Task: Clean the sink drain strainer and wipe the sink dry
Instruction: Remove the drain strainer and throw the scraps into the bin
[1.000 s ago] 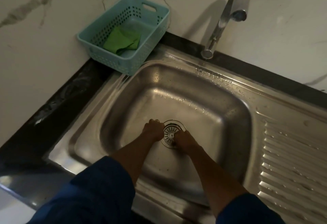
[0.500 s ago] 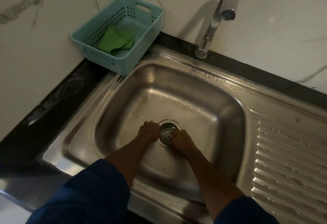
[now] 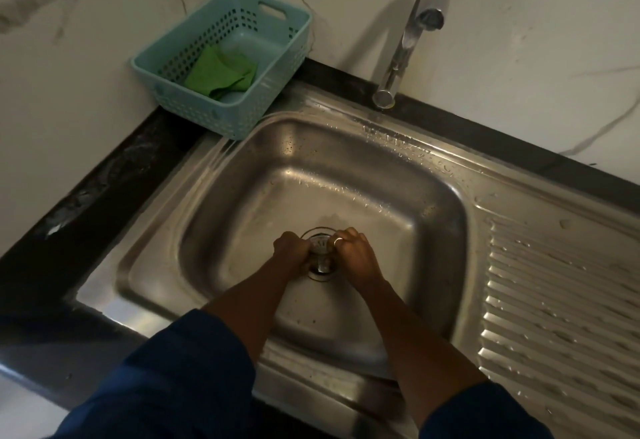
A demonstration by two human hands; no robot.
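The steel sink [image 3: 242, 203] has water drops along its back wall and rim. At the bottom of its bowl, the round metal drain strainer [image 3: 320, 248] sits partly raised above the drain opening [image 3: 322, 273]. My left hand [image 3: 292, 254] grips the strainer's left side with curled fingers. My right hand [image 3: 354, 254], with a ring on one finger, grips its right side. Most of the strainer's rim is hidden by my fingers. A green cloth [image 3: 221, 73] lies in a teal basket [image 3: 277, 68] at the back left corner.
A chrome faucet [image 3: 412, 33] stands behind the bowl, its spout end over the back rim. A ribbed, wet drainboard [image 3: 554, 300] lies to the right. Black countertop [image 3: 86, 203] borders the sink on the left, with a marble wall behind.
Both hands have closed in on the strainer from either side, and it now stands a little above the drain opening. The view has shifted slightly.
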